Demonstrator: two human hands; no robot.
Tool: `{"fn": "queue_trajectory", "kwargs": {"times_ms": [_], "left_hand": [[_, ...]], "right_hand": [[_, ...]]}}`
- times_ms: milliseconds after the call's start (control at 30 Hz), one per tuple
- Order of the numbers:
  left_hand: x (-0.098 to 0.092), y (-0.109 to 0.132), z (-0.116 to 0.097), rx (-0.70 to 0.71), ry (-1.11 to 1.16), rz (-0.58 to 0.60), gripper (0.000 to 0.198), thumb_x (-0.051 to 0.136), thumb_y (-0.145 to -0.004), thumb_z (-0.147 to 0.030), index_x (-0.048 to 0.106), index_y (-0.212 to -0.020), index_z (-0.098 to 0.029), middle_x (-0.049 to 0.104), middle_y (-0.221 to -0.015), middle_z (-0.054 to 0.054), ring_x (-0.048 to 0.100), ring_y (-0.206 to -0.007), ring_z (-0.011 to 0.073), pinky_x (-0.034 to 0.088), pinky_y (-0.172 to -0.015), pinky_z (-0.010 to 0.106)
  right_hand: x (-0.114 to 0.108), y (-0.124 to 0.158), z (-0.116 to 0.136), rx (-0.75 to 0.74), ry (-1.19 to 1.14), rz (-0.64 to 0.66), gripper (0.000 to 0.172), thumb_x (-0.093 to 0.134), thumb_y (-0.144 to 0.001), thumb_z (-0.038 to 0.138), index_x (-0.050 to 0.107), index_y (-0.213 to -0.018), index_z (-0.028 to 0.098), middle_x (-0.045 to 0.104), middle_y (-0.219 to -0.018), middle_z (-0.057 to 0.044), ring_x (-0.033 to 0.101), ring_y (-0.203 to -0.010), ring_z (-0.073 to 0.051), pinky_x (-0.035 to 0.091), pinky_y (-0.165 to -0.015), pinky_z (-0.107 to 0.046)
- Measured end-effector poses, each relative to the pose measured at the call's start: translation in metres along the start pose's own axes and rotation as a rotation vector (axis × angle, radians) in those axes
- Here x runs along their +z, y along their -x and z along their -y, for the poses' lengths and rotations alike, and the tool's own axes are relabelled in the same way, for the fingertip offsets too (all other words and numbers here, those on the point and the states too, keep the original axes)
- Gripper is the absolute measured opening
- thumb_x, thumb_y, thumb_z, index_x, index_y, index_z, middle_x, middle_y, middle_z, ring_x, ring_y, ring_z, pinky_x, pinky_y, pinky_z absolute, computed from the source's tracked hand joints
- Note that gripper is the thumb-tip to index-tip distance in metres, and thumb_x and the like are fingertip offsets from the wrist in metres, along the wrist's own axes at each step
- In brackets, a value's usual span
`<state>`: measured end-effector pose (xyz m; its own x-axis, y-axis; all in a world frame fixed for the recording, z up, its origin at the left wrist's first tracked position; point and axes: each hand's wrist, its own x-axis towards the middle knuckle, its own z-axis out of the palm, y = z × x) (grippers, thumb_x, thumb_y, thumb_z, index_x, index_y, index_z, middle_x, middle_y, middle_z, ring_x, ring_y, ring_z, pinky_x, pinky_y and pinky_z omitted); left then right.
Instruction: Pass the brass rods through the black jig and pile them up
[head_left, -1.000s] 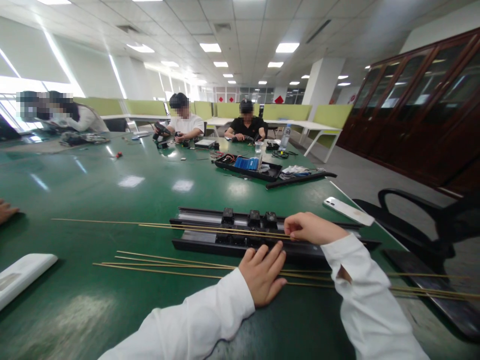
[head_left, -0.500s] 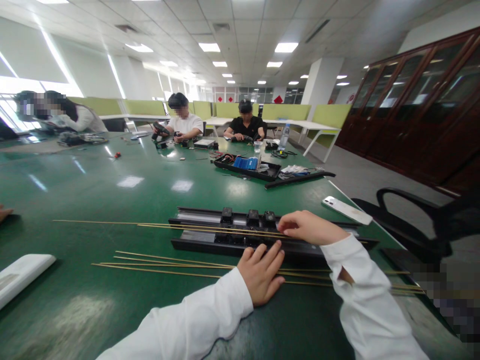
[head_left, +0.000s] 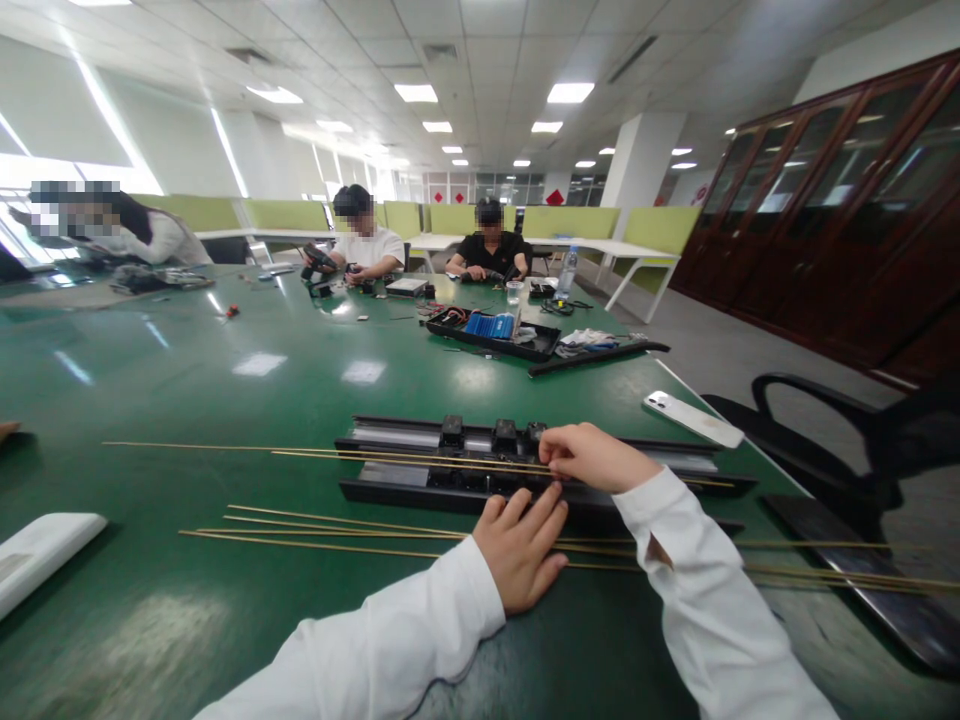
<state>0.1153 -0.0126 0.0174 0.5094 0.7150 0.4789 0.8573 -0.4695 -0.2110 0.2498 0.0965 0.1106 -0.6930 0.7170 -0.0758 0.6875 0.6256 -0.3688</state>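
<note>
Two long black rails with silvery channels, a back one [head_left: 405, 435] and a front one [head_left: 397, 490], lie side by side across the green table. Black blocks [head_left: 505, 434] sit along them. Thin gold-coloured rods [head_left: 375, 456] rest lengthwise over the rails. My right hand [head_left: 600, 458] is closed at these rods, thumb and fingertips pinched together; how many it grips is hidden. My left hand [head_left: 521, 550] lies with fingers spread, its fingertips at the near edge of the front rail. Beneath it run several more loose thin rods [head_left: 337, 524] on the table.
A white phone [head_left: 691, 418] lies right of the rails, and a white object [head_left: 52, 550] at left. Farther back are a black tray [head_left: 540, 345] with a blue part, a bottle [head_left: 568, 273] and people at work. A black chair [head_left: 817, 450] stands right.
My right hand has shifted slightly left along the rods, still pinched. My left hand stays nearly in place, fingers spread.
</note>
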Motion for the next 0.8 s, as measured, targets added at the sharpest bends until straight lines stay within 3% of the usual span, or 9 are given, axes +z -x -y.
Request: {"fn": "queue_trajectory", "kwargs": {"times_ms": [433,800], "left_hand": [[0.0,0.0,0.001,0.0,0.021,0.012,0.051,0.028,-0.087,-0.046,0.037,-0.129,-0.019,0.028,-0.141,0.001,0.039,-0.105,0.0219,0.032,-0.077,0.033],[-0.001,0.001,0.002,0.003,0.008,0.011,0.05,0.029,-0.087,-0.046,0.037,-0.129,-0.02,0.028,-0.14,0.001,0.04,-0.104,0.0215,0.032,-0.077,0.033]], "right_hand": [[-0.008,0.007,-0.019,0.093,-0.126,0.115,0.011,0.047,-0.065,0.013,0.057,-0.069,0.017,0.065,-0.061,-0.002,0.059,-0.059,-0.013,0.042,-0.056,-0.021],[-0.011,0.011,-0.027,0.133,-0.124,0.123,0.01,0.048,-0.063,0.014,0.057,-0.065,0.017,0.065,-0.061,-0.002,0.06,-0.06,-0.014,0.042,-0.055,-0.021]]}}
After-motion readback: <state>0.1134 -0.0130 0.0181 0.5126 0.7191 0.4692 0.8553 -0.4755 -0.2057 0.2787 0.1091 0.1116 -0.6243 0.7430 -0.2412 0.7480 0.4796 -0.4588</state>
